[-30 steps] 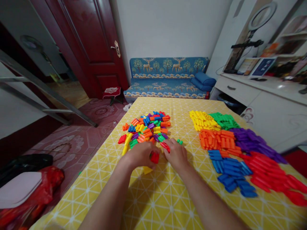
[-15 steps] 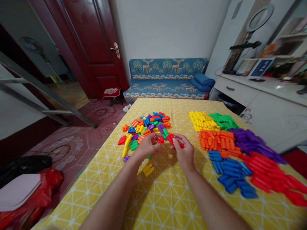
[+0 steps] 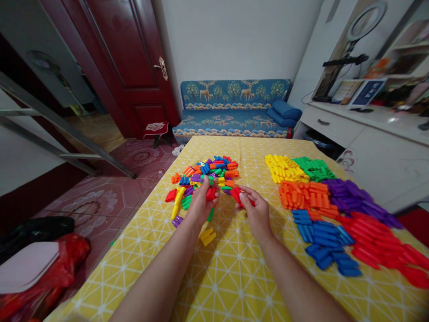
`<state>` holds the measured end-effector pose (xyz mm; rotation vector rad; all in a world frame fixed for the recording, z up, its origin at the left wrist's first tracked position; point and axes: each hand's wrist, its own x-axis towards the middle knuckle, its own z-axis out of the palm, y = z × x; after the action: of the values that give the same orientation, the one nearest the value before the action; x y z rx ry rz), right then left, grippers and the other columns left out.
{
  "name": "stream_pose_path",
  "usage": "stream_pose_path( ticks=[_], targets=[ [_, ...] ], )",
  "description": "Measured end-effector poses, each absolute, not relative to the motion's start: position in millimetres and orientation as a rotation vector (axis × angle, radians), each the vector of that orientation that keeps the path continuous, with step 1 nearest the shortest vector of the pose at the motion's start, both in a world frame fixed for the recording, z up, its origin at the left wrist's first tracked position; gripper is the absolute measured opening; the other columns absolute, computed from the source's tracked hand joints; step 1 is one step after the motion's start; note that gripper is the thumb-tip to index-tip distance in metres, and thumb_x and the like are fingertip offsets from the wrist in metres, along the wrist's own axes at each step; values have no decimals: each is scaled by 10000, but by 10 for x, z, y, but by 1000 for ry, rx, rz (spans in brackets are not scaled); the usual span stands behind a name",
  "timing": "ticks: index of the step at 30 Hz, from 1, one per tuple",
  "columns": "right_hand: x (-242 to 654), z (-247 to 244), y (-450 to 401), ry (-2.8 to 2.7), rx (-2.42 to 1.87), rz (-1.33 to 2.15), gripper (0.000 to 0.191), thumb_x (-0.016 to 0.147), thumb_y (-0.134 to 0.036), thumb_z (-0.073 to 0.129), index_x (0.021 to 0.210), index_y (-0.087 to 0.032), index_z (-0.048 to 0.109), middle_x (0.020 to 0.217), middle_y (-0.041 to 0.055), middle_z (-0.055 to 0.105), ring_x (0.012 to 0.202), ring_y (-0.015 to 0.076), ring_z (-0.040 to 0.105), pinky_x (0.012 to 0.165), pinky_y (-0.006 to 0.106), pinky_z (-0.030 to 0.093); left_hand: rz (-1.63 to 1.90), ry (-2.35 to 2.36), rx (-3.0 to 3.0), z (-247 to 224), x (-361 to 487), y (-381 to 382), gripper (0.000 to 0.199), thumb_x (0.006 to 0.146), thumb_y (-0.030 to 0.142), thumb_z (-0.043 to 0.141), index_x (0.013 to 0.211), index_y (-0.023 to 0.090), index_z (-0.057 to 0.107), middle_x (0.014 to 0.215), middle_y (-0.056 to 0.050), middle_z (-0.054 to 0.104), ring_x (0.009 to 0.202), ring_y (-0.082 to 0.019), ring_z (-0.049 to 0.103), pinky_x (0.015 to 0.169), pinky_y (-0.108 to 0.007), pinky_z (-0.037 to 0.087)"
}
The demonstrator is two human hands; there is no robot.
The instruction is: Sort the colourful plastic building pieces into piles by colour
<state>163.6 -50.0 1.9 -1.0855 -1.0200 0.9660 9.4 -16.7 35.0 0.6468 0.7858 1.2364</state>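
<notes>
Left hand point(image 3: 201, 201) shifted away from right hand point(image 3: 257, 210), red pieces point(image 3: 211, 193) in both

Blue deer-patterned sofa point(image 3: 231, 120), dark red door point(image 3: 130, 53), ring light point(image 3: 367, 21), metal ladder point(image 3: 75, 134), standing fan point(image 3: 43, 60)

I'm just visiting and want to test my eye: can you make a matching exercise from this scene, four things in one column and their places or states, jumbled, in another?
Things:
1. Right hand
2. Sofa
3. Mixed pile
4. Purple pile

Places or states:
A. Between the green pile and the red pile
B. Beyond the far edge of the table
C. Holding red pieces
D. On the table's left part, many colours together

Pairs: 1-C, 2-B, 3-D, 4-A
</notes>
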Motion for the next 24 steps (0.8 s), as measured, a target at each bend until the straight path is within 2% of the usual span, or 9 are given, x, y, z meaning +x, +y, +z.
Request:
stream_pose_path(
  ticks=[2, 4, 7, 11, 12, 14, 17, 21, 24],
  targets=[
    [1642, 11, -482, -996, -1083, 1019, 451, 794, -456, 685, 1133, -160, 654, 918, 70, 723, 578, 113, 624, 553, 254, 547, 1143, 715, 588, 373, 125, -181, 623, 837, 701, 518, 1035, 119, 620, 950, -112, 684, 698, -123, 633, 551, -210, 510],
    [1644, -4, -468, -983, -1076, 1035, 472, 786, -469, 689, 1141, -162, 647, 937, 76, 724, 592, 121, 635, 566, 267, 560, 1106, 669, 565, 376, 165, -197, 723, 851, 761, 390, 1084, 109, 595, 1095, -176, 666, 874, -196, 676, 703, -296, 568],
    [1643, -38, -459, -997, -1084, 1004, 487, 789, -475, 679, 1166, -171, 636, 975, 83, 718, 617, 132, 647, 543, 257, 552, 1104, 644, 571, 358, 201, -215, 789, 860, 773, 313, 1183, 95, 555, 1220, -208, 618, 1047, -240, 653, 866, -352, 551],
    [1617, -88, -463, -1110, -1117, 993, 545, 803, -461, 656, 1273, -197, 578, 1188, 124, 662, 752, 178, 689, 515, 255, 543, 1057, 640, 641, 353, 203, -241, 821, 886, 751, 216, 1385, 138, 437, 1337, -189, 562, 1144, -255, 617, 927, -389, 522],
    [1604, -103, -461, -1153, -1113, 991, 572, 799, -447, 664, 1306, -207, 553, 1265, 131, 627, 849, 201, 697, 561, 269, 564, 1045, 634, 684, 356, 205, -252, 826, 889, 747, 192, 1424, 154, 402, 1368, -181, 545, 1162, -256, 608, 932, -394, 517],
    [1575, -137, -450, -1240, -1072, 963, 643, 774, -405, 699, 1360, -229, 504, 1392, 127, 546, 1095, 239, 649, 755, 321, 595, 1023, 617, 791, 361, 220, -279, 830, 894, 738, 146, 1474, 183, 356, 1420, -160, 514, 1195, -254, 587, 947, -395, 506],
    [1552, -200, -416, -1325, -992, 897, 728, 740, -347, 729, 1405, -239, 451, 1474, 119, 468, 1321, 243, 499, 1034, 396, 486, 981, 629, 975, 357, 262, -327, 863, 878, 758, 86, 1496, 220, 354, 1467, -130, 485, 1241, -253, 553, 983, -393, 482],
    [1588, -237, -389, -1340, -1095, 793, 632, 755, -352, 695, 1340, -199, 510, 1412, 136, 528, 1304, 252, 508, 1085, 436, 425, 934, 608, 1110, 335, 302, -371, 872, 861, 788, 130, 1469, 235, 423, 1477, -112, 488, 1292, -261, 515, 1066, -410, 416],
    [1627, -189, -409, -1309, -1191, 707, 449, 800, -332, 614, 1227, -193, 588, 1287, 115, 619, 1178, 242, 590, 1019, 418, 472, 948, 547, 1121, 315, 295, -365, 808, 893, 752, 190, 1427, 221, 484, 1431, -118, 540, 1309, -266, 507, 1108, -430, 371]
  ],
)
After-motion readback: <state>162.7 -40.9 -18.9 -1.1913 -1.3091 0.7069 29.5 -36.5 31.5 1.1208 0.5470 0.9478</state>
